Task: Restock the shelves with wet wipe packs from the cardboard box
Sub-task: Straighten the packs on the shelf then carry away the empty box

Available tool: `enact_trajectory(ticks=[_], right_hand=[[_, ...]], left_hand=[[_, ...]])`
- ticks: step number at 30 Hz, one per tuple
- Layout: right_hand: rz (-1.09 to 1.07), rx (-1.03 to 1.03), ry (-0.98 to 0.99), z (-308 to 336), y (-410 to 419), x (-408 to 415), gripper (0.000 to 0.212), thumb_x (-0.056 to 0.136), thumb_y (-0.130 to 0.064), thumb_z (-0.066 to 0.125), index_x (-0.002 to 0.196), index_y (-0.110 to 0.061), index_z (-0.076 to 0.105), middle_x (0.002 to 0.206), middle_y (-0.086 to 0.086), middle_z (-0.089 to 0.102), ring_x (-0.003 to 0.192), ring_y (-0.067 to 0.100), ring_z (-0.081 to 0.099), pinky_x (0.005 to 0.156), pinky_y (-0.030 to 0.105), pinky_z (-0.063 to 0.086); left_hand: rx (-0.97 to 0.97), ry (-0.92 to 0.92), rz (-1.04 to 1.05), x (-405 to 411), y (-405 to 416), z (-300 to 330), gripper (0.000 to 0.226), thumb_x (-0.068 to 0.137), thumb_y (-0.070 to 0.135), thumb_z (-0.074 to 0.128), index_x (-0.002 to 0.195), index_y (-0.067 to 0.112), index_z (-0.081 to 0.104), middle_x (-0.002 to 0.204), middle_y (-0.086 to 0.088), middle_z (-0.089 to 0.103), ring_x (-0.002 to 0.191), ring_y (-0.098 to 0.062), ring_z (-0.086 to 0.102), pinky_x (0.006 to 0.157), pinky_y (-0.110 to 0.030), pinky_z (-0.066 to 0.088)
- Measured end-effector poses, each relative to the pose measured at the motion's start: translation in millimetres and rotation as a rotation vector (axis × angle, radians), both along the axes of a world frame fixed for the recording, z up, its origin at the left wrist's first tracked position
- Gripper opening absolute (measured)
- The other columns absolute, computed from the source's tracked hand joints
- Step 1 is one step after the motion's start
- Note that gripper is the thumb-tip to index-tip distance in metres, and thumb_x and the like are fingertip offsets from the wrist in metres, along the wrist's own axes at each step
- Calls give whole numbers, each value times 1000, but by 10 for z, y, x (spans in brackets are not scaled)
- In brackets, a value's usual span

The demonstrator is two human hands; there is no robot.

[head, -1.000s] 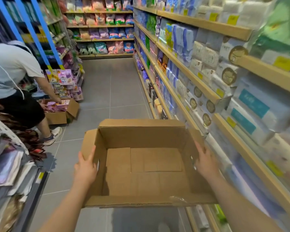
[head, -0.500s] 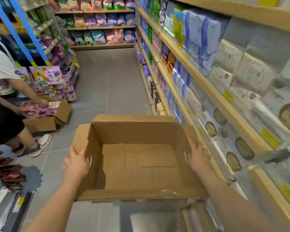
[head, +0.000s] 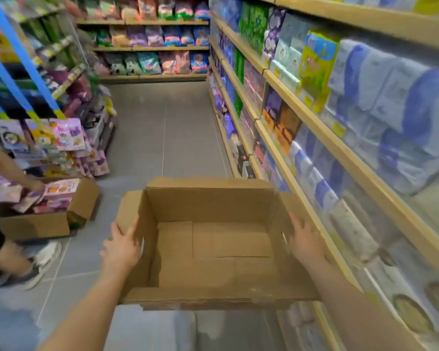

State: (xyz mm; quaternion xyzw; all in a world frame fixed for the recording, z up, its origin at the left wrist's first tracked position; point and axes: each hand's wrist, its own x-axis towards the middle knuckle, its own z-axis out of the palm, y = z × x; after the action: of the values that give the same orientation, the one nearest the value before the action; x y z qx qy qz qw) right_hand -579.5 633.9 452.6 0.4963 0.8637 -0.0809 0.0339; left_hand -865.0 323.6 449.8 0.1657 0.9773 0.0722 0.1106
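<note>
An open brown cardboard box (head: 213, 249) is held in front of me above the grey floor, and nothing lies inside it. My left hand (head: 122, 245) presses flat against its left wall. My right hand (head: 305, 240) presses against its right wall. The wooden shelves (head: 322, 127) run along my right, filled with wet wipe packs (head: 380, 97) in blue, white and grey wrappers, somewhat blurred.
Another person (head: 8, 259) crouches at the left by a second cardboard box (head: 46, 219) holding pink packs. Hanging pink goods (head: 66, 134) and blue racks line the left side. More shelves (head: 150, 48) close the far end. Grey tiled floor (head: 162, 138) runs between them.
The view has moved forward along the aisle and turned slightly left. The box stays held between both hands. The other person has slid toward the left edge of view.
</note>
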Motion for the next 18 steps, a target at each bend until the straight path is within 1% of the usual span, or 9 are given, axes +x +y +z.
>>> enact_trajectory(ticks=[3, 7, 12, 15, 18], right_hand=[[-30, -1, 11, 26, 265, -661, 75, 93, -24, 48, 150, -36, 0, 154, 15, 17, 130, 40, 35, 105, 50, 35], [-62, -8, 23, 176, 654, -1491, 73, 94, -23, 47, 150, -34, 3, 154, 14, 20, 132, 39, 35, 105, 51, 35], [-81, -56, 142, 287, 1247, -2483, 73, 92, -14, 48, 150, -36, 9, 155, 11, 19, 134, 39, 32, 105, 54, 34], [-65, -75, 160, 295, 1683, -3121, 71, 92, -14, 47, 149, -37, 11, 155, 9, 20, 132, 39, 34, 104, 52, 35], [-47, -58, 190, 224, 2204, -3770, 70, 92, -15, 47, 149, -36, 12, 154, 10, 22, 128, 40, 37, 102, 50, 36]], left_hand=[[3, -22, -30, -744, 331, 80, 58, 99, 28, 32, 144, 52, 5, 157, -9, 2, 127, -44, 31, 102, -54, 31], [0, -19, -57, -1689, 816, 271, 58, 99, 30, 33, 144, 52, 4, 156, -9, 4, 124, -44, 33, 100, -52, 33], [40, -17, -72, -2644, 1383, 342, 58, 99, 32, 33, 144, 51, 3, 156, -10, 5, 123, -44, 34, 100, -53, 33], [46, -19, -47, -3247, 1779, 343, 58, 99, 32, 33, 145, 51, 3, 157, -10, 4, 123, -44, 34, 99, -53, 32], [61, 18, -47, -3866, 2280, 292, 59, 99, 32, 34, 145, 50, 2, 157, -11, 3, 123, -46, 34, 98, -53, 34]])
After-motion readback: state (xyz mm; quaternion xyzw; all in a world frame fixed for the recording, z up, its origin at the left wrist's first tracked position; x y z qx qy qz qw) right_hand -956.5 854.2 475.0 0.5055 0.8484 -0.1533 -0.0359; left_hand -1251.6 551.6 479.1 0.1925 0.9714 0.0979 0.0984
